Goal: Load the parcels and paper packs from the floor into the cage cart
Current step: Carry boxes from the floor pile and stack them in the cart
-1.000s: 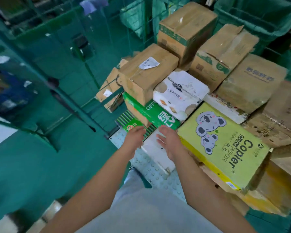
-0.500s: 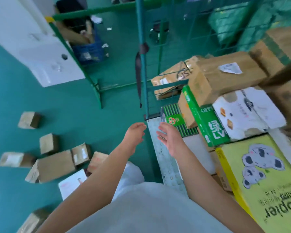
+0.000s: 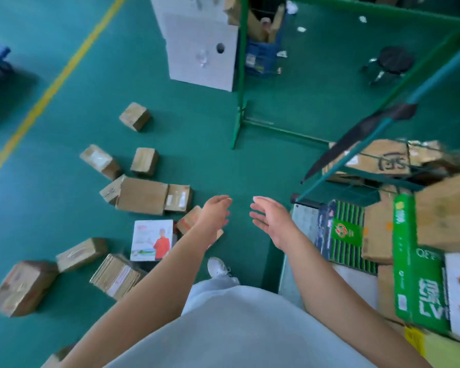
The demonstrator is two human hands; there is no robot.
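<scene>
Both hands hang empty over the green floor. My left hand (image 3: 215, 214) is open above a small brown parcel (image 3: 190, 220); my right hand (image 3: 272, 221) is open just left of the cage cart's metal floor (image 3: 304, 217). Several cardboard parcels lie on the floor to the left, among them a large flat box (image 3: 141, 195), a white printed pack (image 3: 152, 240) and a small cube (image 3: 135, 116). At the right, the cart holds stacked boxes, a green paper pack (image 3: 417, 269) and a dark striped pack (image 3: 344, 235).
The cart's teal corner post (image 3: 398, 110) slants over the load. A green frame (image 3: 240, 75) stands behind, with a white carton (image 3: 201, 43), a blue crate (image 3: 262, 55) and a black stool (image 3: 391, 62) nearby. A yellow floor line (image 3: 51, 86) runs at the left.
My view has swung left from the cart to the floor parcels. Both hands have drawn away from the cart's load and now hover empty over the floor.
</scene>
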